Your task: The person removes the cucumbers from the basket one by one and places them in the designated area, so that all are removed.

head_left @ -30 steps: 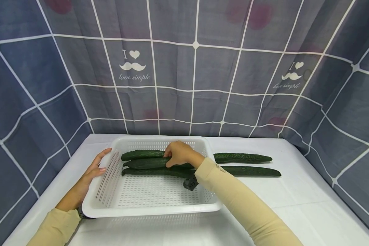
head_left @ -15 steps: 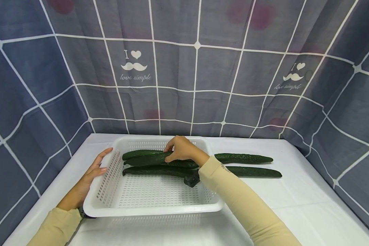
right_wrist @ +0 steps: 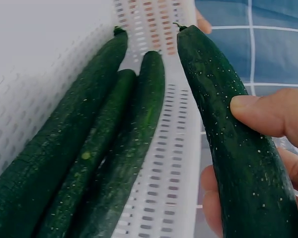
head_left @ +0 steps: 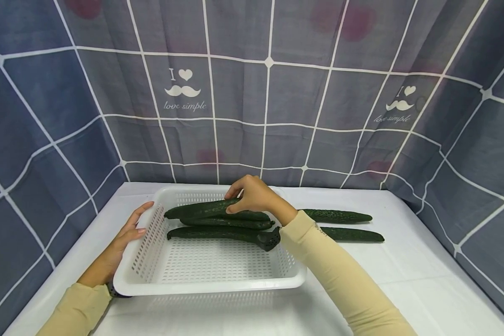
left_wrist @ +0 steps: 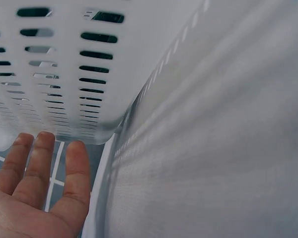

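My right hand pinches a dark green cucumber between thumb and fingers, holding it raised and slightly tilted over the back of the white basket. In the right wrist view the held cucumber hangs apart from three others. Those lie side by side in the basket, the nearest cucumber toward its middle. My left hand rests at the left rim of the basket. The left wrist view shows this hand's fingers mostly straight beside the slotted basket wall.
Two more cucumbers lie on the white table to the right of the basket, a rear cucumber and a front cucumber, both partly behind the right arm. A grey-blue checked curtain encloses the table at the back and sides.
My right hand has risen and moved slightly right, lifting a cucumber off the others. The cucumbers underneath now show more. My left hand stays at the basket's rim.
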A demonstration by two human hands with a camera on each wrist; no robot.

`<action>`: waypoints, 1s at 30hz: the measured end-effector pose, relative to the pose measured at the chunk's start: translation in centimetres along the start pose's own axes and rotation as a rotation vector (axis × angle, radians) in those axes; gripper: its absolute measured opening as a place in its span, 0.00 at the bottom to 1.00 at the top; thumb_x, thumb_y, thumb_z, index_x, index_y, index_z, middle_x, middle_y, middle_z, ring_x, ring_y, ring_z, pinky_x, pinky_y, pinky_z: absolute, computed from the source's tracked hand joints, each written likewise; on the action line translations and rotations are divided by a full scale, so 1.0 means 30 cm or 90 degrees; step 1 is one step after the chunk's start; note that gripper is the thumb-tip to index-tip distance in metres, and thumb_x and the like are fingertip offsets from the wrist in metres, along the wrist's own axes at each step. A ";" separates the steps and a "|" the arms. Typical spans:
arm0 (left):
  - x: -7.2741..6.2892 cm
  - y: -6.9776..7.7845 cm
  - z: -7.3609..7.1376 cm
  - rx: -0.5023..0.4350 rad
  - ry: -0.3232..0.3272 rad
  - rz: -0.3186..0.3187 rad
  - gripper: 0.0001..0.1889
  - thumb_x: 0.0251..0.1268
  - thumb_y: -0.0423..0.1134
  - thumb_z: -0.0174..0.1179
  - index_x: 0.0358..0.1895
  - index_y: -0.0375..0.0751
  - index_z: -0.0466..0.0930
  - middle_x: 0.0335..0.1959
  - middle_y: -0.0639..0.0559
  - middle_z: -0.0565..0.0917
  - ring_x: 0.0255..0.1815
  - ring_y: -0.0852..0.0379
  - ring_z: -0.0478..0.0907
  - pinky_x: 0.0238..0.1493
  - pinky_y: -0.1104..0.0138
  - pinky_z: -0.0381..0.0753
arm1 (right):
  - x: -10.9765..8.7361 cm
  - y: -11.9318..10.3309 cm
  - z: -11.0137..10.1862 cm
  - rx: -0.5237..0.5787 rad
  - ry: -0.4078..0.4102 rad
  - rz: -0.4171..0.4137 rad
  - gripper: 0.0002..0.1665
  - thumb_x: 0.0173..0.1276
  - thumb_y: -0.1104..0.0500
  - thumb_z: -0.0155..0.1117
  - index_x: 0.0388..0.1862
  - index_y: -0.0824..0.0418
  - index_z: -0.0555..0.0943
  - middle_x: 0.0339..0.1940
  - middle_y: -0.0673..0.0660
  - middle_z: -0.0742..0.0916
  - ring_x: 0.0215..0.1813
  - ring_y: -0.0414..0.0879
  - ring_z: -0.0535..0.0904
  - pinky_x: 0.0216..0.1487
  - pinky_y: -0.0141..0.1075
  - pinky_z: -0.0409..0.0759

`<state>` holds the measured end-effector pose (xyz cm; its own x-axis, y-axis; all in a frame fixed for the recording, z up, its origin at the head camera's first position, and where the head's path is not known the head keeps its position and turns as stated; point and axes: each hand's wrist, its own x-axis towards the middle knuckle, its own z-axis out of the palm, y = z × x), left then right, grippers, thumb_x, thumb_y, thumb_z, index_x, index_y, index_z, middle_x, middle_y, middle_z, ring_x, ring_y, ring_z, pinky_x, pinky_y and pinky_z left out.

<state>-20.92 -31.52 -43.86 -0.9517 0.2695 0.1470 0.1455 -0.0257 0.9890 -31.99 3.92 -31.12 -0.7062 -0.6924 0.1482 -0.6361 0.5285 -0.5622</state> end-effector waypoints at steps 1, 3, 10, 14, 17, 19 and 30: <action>0.000 0.001 0.001 0.002 0.001 -0.001 0.36 0.80 0.42 0.41 0.85 0.74 0.48 0.84 0.48 0.43 0.69 0.56 0.64 0.58 0.49 0.73 | -0.005 0.000 -0.005 0.003 0.003 -0.004 0.15 0.61 0.61 0.84 0.47 0.59 0.94 0.45 0.51 0.94 0.48 0.44 0.87 0.47 0.33 0.83; 0.000 0.003 0.003 0.006 0.004 -0.003 0.36 0.80 0.42 0.41 0.85 0.75 0.48 0.84 0.46 0.41 0.70 0.55 0.62 0.58 0.48 0.72 | -0.014 0.000 -0.016 0.009 0.008 -0.012 0.15 0.61 0.61 0.84 0.47 0.60 0.94 0.46 0.51 0.94 0.48 0.44 0.88 0.49 0.33 0.84; -0.002 0.005 0.008 0.020 0.006 -0.008 0.36 0.80 0.43 0.41 0.86 0.74 0.46 0.85 0.43 0.39 0.70 0.53 0.61 0.58 0.45 0.69 | -0.050 -0.002 -0.054 0.015 0.035 -0.032 0.15 0.59 0.59 0.85 0.46 0.59 0.94 0.44 0.50 0.94 0.47 0.43 0.88 0.49 0.34 0.84; -0.005 0.003 0.009 0.025 0.009 -0.009 0.36 0.80 0.43 0.41 0.86 0.74 0.46 0.85 0.43 0.40 0.70 0.52 0.62 0.58 0.45 0.70 | -0.075 -0.009 -0.075 0.021 0.046 -0.042 0.14 0.60 0.60 0.84 0.45 0.59 0.94 0.44 0.49 0.93 0.46 0.42 0.88 0.49 0.35 0.84; -0.006 0.002 0.009 0.030 0.007 -0.008 0.36 0.80 0.43 0.41 0.86 0.74 0.45 0.85 0.43 0.41 0.70 0.53 0.63 0.57 0.45 0.70 | -0.097 -0.012 -0.092 0.028 0.063 -0.047 0.15 0.59 0.60 0.85 0.45 0.59 0.94 0.43 0.49 0.94 0.44 0.42 0.88 0.49 0.37 0.85; -0.005 0.001 0.009 0.033 0.006 -0.004 0.36 0.80 0.43 0.41 0.86 0.74 0.46 0.84 0.44 0.42 0.70 0.54 0.63 0.58 0.45 0.70 | -0.113 -0.013 -0.103 0.033 0.076 -0.048 0.15 0.58 0.61 0.85 0.45 0.59 0.94 0.43 0.49 0.94 0.43 0.42 0.87 0.50 0.38 0.85; -0.005 0.003 0.002 0.043 0.001 -0.007 0.37 0.81 0.43 0.41 0.87 0.73 0.43 0.86 0.41 0.38 0.72 0.52 0.59 0.59 0.46 0.70 | -0.198 -0.013 -0.144 0.060 0.112 -0.054 0.16 0.58 0.63 0.85 0.46 0.62 0.93 0.45 0.52 0.94 0.47 0.45 0.91 0.54 0.42 0.86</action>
<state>-20.73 -31.49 -43.80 -0.9537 0.2684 0.1357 0.1523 0.0420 0.9874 -28.88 9.95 -28.27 -0.7004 -0.6314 0.3330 -0.6690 0.4180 -0.6146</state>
